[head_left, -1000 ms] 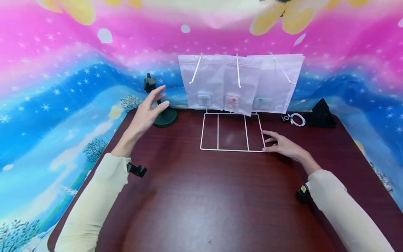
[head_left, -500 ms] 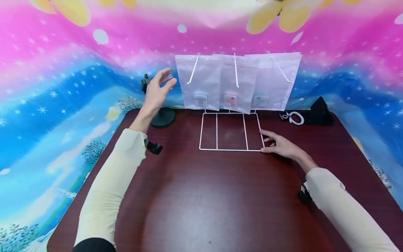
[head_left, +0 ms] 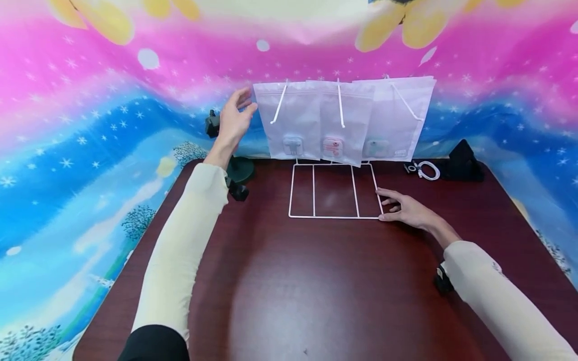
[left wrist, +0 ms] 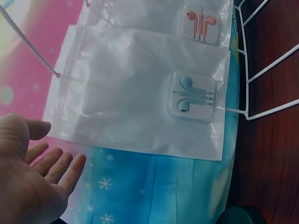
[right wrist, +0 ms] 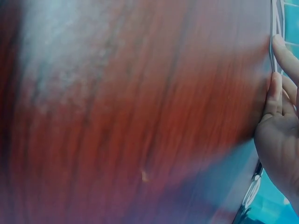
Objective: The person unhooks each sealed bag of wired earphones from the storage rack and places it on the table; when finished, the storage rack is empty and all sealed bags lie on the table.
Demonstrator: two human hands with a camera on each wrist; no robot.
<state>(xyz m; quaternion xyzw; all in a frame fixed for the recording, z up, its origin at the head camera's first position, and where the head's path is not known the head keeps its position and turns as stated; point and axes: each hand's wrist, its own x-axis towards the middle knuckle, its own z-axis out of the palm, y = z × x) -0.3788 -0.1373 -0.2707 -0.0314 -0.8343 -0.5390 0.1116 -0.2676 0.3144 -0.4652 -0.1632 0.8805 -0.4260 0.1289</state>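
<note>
My left hand (head_left: 236, 116) is raised with relaxed fingers beside the upper left edge of the leftmost white zip bag (head_left: 289, 113). In the left wrist view this bag carries a clear case of pale blue earphones (left wrist: 192, 96), and the hand (left wrist: 35, 175) holds nothing. My right hand (head_left: 408, 210) rests its fingertips and thumb along the right side of the white wire rack's base (head_left: 334, 217). A middle bag (head_left: 345, 113) with pink earphones (head_left: 332, 147) and a right bag (head_left: 393, 110) with a greenish case (head_left: 376, 148) hang from the rack's prongs (head_left: 340, 108).
Left of the rack, a dark stand (head_left: 240, 170) is partly behind my left arm. A coiled white cable (head_left: 428, 171) and a black holder (head_left: 464, 163) lie at the back right of the brown table (head_left: 289, 281). A patterned cloth (head_left: 113, 125) surrounds it.
My left hand has risen and moved right, from in front of the dark stand to the left bag's upper edge. My right hand stays on the rack's base.
</note>
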